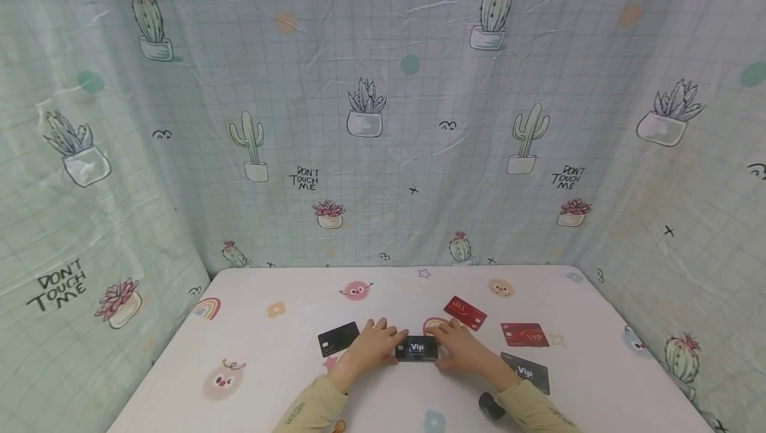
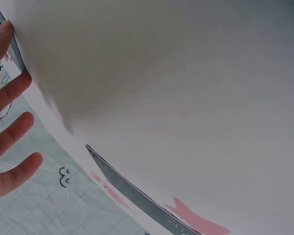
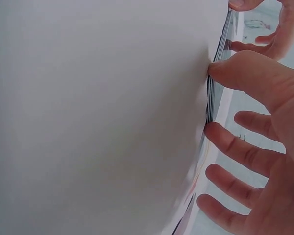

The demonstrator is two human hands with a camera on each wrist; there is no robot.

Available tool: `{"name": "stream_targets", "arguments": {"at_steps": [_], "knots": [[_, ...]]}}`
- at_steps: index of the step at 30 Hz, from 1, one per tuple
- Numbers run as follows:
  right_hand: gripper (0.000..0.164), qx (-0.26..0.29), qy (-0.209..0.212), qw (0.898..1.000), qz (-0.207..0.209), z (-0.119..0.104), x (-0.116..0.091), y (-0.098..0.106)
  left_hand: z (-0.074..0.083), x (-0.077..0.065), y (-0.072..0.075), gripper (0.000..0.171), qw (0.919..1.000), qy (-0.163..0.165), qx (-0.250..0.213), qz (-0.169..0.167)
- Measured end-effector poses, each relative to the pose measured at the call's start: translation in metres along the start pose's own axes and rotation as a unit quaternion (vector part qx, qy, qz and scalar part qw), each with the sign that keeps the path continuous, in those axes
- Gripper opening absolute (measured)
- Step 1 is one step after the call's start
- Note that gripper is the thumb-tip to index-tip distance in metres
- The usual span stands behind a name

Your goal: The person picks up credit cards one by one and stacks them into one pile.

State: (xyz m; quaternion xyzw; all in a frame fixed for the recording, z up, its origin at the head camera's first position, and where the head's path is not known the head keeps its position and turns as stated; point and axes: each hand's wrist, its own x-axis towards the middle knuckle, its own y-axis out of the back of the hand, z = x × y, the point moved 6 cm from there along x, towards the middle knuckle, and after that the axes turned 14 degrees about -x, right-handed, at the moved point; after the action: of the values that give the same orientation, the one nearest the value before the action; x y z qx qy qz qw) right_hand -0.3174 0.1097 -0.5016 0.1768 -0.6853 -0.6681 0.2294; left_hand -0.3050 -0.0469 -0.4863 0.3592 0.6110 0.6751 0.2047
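A stack of cards [image 1: 417, 352], its top one black with "Vip" on it, lies flat on the table between both hands. My left hand [image 1: 374, 343] pinches its left end, thumb at the near corner and a finger at the far one. On the right end, my right hand [image 1: 461, 348] grips likewise with thumb and finger. The right wrist view shows the layered card edges [image 3: 210, 100] between thumb and finger, with the other fingers spread off the stack. Beside my left hand lies a single black card [image 1: 338, 338].
Two red VIP cards [image 1: 465, 313] lie beyond and right of my right hand. A dark grey Vip card [image 1: 534, 376] sits partly under the right forearm's line. A small black object [image 1: 491, 406] is by the right sleeve. Patterned curtains [image 1: 383, 153] enclose the white table [image 1: 239, 326].
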Motion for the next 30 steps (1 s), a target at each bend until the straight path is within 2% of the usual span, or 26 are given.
{"name": "stream_targets", "arguments": {"at_steps": [6,15,30], "knots": [[0.059,0.008,0.004,1.000,0.005,-0.001,-0.002,0.002,-0.002,-0.006,0.000,0.053,0.9999,-0.001,0.000,0.016],[0.058,-0.018,0.029,0.999,0.036,-0.018,0.002,0.017,-0.014,-0.027,0.010,0.050,0.9995,0.021,0.006,0.021],[0.052,-0.039,0.053,0.997,0.036,-0.046,0.019,0.030,-0.025,-0.064,0.039,0.042,0.9954,-0.006,0.038,0.088]]}}
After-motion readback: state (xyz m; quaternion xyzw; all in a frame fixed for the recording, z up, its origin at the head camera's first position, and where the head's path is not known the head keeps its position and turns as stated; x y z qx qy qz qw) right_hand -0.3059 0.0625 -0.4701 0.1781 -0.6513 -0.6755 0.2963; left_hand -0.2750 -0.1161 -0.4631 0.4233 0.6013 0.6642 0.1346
